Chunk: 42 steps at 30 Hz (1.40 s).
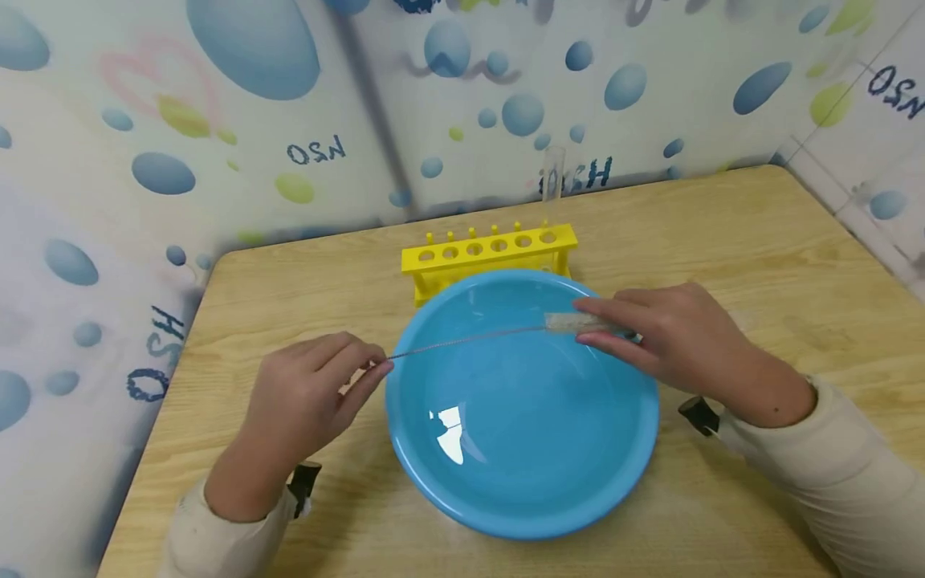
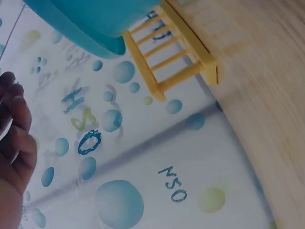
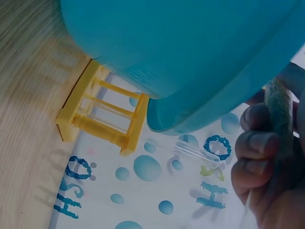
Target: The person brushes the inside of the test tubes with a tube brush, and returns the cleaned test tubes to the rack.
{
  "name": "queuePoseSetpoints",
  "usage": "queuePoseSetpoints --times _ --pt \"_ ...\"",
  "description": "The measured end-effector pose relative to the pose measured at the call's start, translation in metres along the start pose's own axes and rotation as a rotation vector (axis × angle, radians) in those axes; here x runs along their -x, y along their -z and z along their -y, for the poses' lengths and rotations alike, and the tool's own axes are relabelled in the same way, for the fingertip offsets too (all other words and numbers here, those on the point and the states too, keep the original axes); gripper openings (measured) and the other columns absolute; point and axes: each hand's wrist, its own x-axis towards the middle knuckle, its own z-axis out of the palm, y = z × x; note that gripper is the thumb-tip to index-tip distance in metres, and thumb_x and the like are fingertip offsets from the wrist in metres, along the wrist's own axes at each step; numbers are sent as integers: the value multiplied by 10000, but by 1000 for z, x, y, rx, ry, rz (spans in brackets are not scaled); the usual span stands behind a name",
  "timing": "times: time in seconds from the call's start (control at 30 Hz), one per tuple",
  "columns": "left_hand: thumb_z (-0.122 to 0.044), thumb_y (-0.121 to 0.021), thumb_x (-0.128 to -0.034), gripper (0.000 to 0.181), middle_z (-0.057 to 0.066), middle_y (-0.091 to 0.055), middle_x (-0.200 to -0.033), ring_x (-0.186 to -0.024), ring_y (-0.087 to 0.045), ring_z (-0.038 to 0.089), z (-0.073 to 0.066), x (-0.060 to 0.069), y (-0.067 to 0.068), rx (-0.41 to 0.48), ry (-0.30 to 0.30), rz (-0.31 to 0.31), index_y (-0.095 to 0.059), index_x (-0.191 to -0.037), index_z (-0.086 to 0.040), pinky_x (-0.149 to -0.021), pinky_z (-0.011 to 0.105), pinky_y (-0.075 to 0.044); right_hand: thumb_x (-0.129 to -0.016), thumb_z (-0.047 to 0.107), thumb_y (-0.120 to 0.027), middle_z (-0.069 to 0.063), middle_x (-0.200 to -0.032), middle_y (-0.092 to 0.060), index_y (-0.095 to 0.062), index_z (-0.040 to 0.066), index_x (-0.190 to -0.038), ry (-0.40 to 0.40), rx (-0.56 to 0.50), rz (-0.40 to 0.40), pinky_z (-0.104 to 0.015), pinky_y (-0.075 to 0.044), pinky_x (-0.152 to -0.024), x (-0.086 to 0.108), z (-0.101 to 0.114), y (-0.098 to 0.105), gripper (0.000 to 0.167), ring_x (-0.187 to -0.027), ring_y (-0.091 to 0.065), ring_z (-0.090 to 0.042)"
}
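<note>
Over the blue basin [image 1: 535, 518], a test tube brush is stretched between both hands. My left hand [image 1: 311, 393] pinches its thin twisted wire [image 1: 462, 340] between thumb and fingers near the basin's left rim. My right hand [image 1: 679, 341] grips the whitish bristle end [image 1: 567, 323] above the basin's right side. The bristles seem to sit inside a clear test tube, partly hidden by the fingers. In the right wrist view, curled fingers wrap the pale bristly part [image 3: 279, 102]. The left wrist view shows only part of my left hand [image 2: 19, 143] at its edge.
Behind the basin stands a yellow test tube rack [image 1: 491, 247], its lower part partly hidden by the rim. A clear test tube [image 1: 553, 172] stands upright in its right end. The wooden table [image 1: 303, 281] meets a wall [image 1: 376, 177] printed with bubbles.
</note>
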Motion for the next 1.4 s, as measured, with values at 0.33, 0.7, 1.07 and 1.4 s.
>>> queuePoseSetpoints --times 0.33,0.7,1.07,1.4 --pt "-297 -573 -1031 339 64 -724 -754 -580 -673 205 -6 -4 8 -98 -127 -126 -775 -925 -47 -519 352 -571 -989 600 -435 40 -839 -744 -748 131 -1155 0 -96 81 -143 -384 -477 0 -2 3 588 -574 -524 21" --pt "-317 -549 -1042 362 22 -705 -772 -600 -659 147 -2 -6 6 -23 -135 -62 -780 -910 -72 -502 282 -542 -987 648 -342 55 -728 -681 -761 148 -1134 10 -19 52 -155 -358 -459 0 -5 4 669 -534 -490 1" --pt "-326 -530 -1046 399 -5 -709 -747 -630 -623 75 7 2 5 284 29 29 -763 -833 -81 -555 179 -514 -990 641 -370 53 -683 -637 -780 161 -1088 53 30 -23 -166 -328 -440 -2 -6 2 639 -517 -460 -14" --pt "-21 -535 -1015 311 10 -572 -653 -596 -498 69 10 8 6 698 241 -87 -628 -723 -73 -570 185 -445 -1018 582 -398 32 -656 -592 -771 167 -1118 132 78 -132 -203 -343 -438 -2 -2 0 567 -510 -448 -56"
